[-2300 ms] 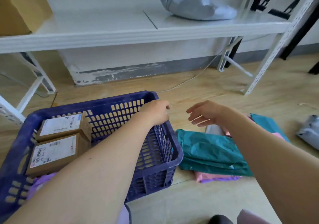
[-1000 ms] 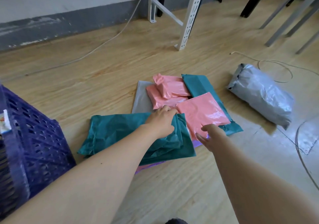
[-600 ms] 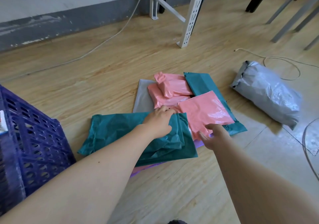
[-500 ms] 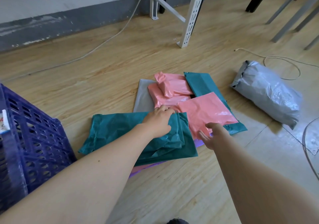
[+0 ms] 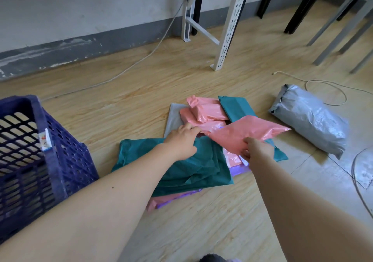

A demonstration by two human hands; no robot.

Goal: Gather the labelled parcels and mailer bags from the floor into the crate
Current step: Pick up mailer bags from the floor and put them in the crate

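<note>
Crate point(image 5: 66, 161) is set at nine o'clock from the pile point(image 5: 203, 116), nearer the left hand point(image 5: 181, 140). The pink mailer point(image 5: 248, 135) is pinched at its near corner by the fingers point(image 5: 246, 153) of the right hand point(image 5: 257, 149) and held clear of the pile, its long axis running to two o'clock from them. The left hand is laid on the teal bag point(image 5: 181, 173); a grip there cannot be told. A leftward carry is judged next.

The wooden floor point(image 5: 121, 110) carries a blue crate point(image 5: 60, 157) at left. A pile of mailer bags point(image 5: 191, 171) lies mid-floor, with a grey bag point(image 5: 310, 120) apart at right.
</note>
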